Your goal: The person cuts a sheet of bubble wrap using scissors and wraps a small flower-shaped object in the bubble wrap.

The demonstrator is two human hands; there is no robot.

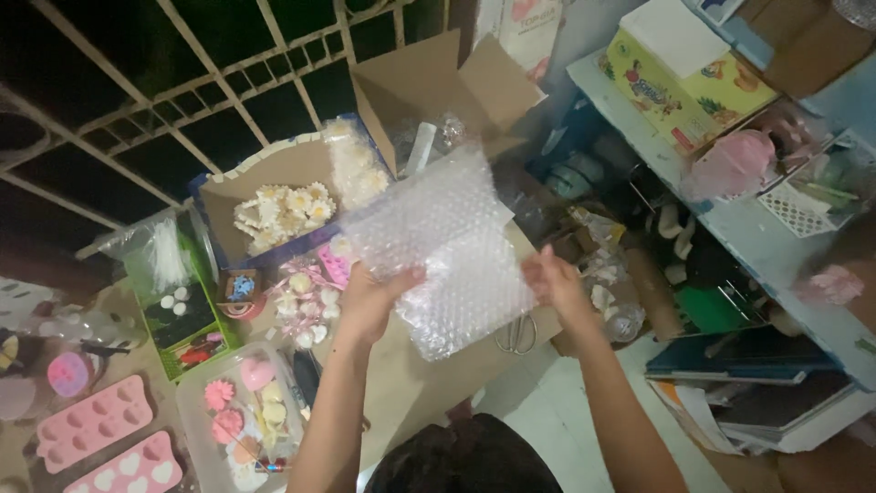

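You hold a sheet of bubble wrap (447, 251) up over the brown work surface (411, 374), your left hand (370, 301) pinching its left edge, fingers clamped on the plastic, and your right hand (552, 278) closed on its right edge. Scissors (516, 334) lie under the wrap near the surface's right edge. Toward the far edge stands an open cardboard box (438, 87), with a tray of pale flower shapes (283, 215) beside it. At the near left corner lie pink heart moulds (96, 424) and a clear tub (242, 415) of pink and cream pieces. A window grille (182, 100) backs the surface; light-blue shelves (757, 228) of boxes stand on your right, above a pale tiled floor (557, 406)
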